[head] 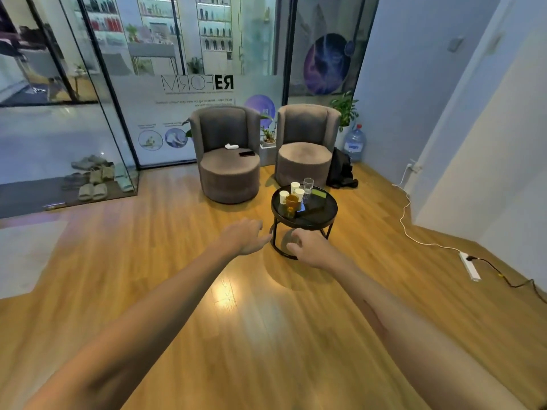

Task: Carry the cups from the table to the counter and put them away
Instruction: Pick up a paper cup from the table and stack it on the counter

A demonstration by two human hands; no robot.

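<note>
A small round black table point(322, 216) stands on the wooden floor ahead of me. On it stand three white paper cups point(295, 187), an amber glass point(291, 204) and a clear glass point(308, 185), grouped at its left and back. Both my arms reach forward, short of the table. My left hand point(245, 236) is held out with relaxed fingers and holds nothing. My right hand point(309, 247) hangs in front of the table's legs with fingers loosely curled, also empty.
Two grey armchairs point(228, 161) stand behind the table; a phone and a white cloth lie on the left one. A black bag and a water bottle point(354, 142) sit at the right. A white cable and power strip point(470, 266) lie on the floor by the right wall.
</note>
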